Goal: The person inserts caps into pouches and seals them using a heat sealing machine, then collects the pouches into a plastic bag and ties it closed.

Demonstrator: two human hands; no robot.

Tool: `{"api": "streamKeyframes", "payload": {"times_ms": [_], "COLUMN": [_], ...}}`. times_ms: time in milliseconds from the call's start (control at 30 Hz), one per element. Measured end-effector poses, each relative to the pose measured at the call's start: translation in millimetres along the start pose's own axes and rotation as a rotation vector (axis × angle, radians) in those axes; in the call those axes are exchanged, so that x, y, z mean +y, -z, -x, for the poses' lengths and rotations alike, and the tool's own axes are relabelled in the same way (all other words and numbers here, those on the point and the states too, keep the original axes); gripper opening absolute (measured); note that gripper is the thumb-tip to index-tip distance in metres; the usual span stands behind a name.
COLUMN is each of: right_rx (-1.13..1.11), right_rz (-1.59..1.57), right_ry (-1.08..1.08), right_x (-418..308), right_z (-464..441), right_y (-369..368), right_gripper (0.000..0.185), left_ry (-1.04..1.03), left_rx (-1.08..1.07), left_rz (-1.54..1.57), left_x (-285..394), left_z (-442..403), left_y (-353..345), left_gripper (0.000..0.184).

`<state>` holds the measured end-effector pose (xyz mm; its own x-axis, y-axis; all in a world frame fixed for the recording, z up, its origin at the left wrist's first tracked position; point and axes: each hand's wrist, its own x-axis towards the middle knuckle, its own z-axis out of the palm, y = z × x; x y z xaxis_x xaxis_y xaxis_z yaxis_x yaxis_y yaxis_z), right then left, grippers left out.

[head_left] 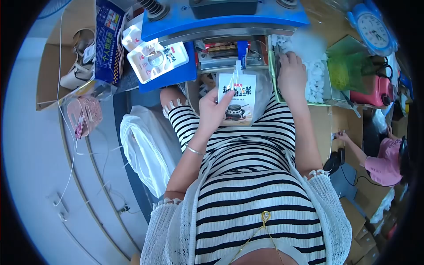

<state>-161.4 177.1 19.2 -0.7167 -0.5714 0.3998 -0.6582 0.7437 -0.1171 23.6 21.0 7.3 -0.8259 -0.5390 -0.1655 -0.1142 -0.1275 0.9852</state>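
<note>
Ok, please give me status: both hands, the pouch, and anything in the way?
Left hand holds pouch, spout pointing ahead. Right hand at white parts, fingertips hidden. Blue machine ahead; nothing seen blocking pouch.

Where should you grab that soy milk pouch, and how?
Probably pinch the soy milk pouch by its left edge, coming from the left, thumb in front: it looks broad and flat. The left hand grips there, leaving most of its printed front uncovered.

White caps, perhaps, in green box
</note>
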Motion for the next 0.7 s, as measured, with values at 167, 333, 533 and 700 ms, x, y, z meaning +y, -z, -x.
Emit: {"api": "streamKeyframes", "payload": {"times_ms": [167,333,533,700], "right_rx": [0.043,0.107,0.128,0.283], "right_rz": [-0.044,-0.086,-0.122,-0.213], "right_ry": [-0.059,-0.054,-0.088,-0.083], "right_x": [0.8,1.5,2.3,3.7], "right_z": [6.3,5.5,5.6,1.4], "right_y": [-7.9,-11.0,-13.4,-4.6], "right_gripper": [0.028,0.025,0.023,0.022], "left_ry": [-0.014,0.022,0.020,0.037], "left_rx": [0.028,0.084,0.109,0.032], "left_rz": [-0.012,0.057,0.131,-0.642], "left_x": [5.9,18.9,15.2,51.6], "left_z": [-28.7,-60.4,-70.0,-63.7], "left_y": [4.6,0.7,-2.6,36.2], "left_gripper": [0.024,0.022,0.026,0.039]}}
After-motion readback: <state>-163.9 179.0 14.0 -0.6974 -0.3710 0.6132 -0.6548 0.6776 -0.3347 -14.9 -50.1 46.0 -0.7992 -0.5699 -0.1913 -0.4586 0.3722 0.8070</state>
